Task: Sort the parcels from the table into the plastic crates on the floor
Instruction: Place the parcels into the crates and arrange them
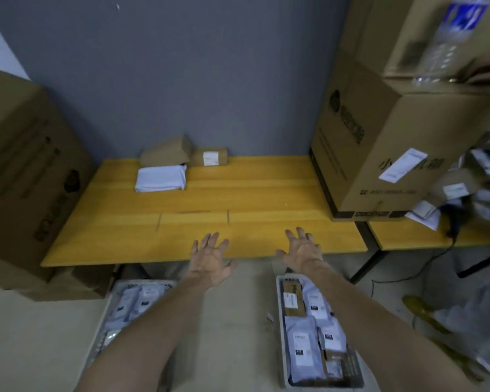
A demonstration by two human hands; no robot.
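- Head view, table (252, 199): three parcels grouped at the far edge against the wall, well beyond both hands. A white parcel (160, 178) in front, a brown padded parcel (166, 151) just behind it, and a small brown carton (210, 157) with a white label beside that.
- Left hand (210, 258): palm down over the near table edge, fingers splayed wide, holding nothing.
- Right hand (303, 253): likewise over the near edge, fingers wide apart, empty.
- Probably spread like this in readiness for a two-handed reach to the far parcels, with a lean forward across the bare wood needed first.
- On the floor below: left crate (142, 282) and right crate (280, 321), one under each arm. Both already loaded with grey mailers, the right one also with a brown box. Set close to the table edge, likely for short drops.
- Flanking the work area: left cardboard box (26, 165) beside the table, right cardboard box (379, 165) standing on its right end.
- Judged nearly done, with only the far group to sort.
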